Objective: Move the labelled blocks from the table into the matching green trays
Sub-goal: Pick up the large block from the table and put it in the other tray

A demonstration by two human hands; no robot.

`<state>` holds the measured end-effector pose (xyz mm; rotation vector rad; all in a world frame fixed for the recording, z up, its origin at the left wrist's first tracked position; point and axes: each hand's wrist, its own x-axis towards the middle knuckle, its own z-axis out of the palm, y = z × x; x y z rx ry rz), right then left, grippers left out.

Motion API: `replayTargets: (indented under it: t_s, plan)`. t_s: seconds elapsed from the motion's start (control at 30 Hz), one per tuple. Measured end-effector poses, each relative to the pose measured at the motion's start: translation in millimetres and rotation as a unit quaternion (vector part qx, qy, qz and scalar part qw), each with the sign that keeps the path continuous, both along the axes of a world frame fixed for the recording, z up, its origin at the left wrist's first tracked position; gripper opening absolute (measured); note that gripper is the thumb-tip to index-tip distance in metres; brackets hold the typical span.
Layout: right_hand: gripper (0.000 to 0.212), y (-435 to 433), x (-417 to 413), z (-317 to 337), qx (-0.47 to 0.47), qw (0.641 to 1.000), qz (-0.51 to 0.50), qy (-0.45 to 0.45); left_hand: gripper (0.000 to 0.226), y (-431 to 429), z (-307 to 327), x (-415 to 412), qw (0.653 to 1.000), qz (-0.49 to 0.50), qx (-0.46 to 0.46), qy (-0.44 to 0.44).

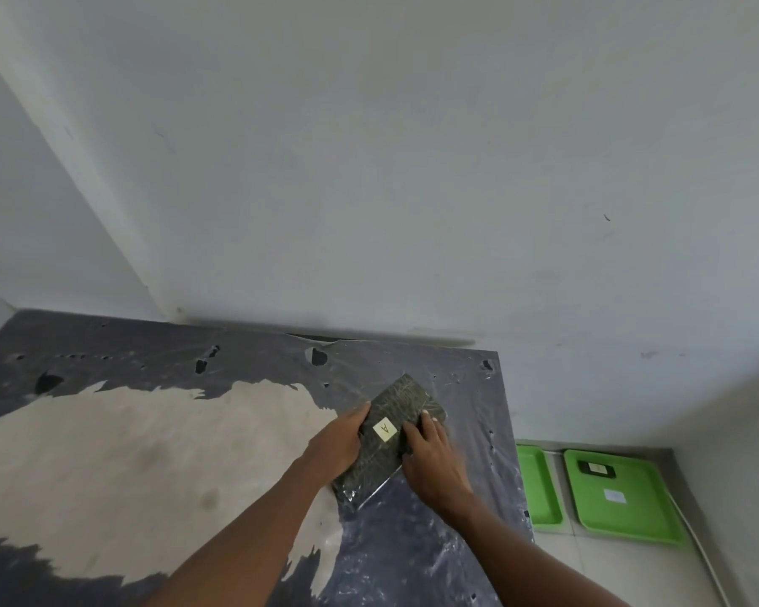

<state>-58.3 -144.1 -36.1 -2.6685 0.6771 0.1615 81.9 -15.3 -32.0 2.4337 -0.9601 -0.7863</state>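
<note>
Block (393,435) between hands near table (150,453) edge.

Block (391,435) on table (150,453) (trays (623,497) rightward).

A flat, dark olive rectangular block wrapped in clear plastic (393,435), with a pale square label marked "A", lies slantwise on the bench's torn dark cover. Two shallow green plastic trays (636,516) sit side by side on the floor (the right one (623,525) holds a small dark labelled block (596,468)).
</note>
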Motion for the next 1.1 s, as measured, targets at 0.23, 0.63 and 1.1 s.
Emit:
replayTargets:
  t_s: [0.23, 0.63, 1.1]
  plan:
    - [0.044, 21, 7, -2, 0.108, 0.988, -0.099, -0.055, 0.048, 3, 1, 1, 0.999, 0.011, -0.02, 0.025]
    - [0.072, 28, 16, 1, 0.053, 0.993, -0.1, 0.029, 0.017, 10, 8, -3, 0.996, -0.024, 0.039, -0.08]
    - [0.109, 5, 0, -6, -0.005, 0.992, 0.049, 0.119, 0.041, -5, 5, 3, 0.949, -0.212, 0.084, -0.217]
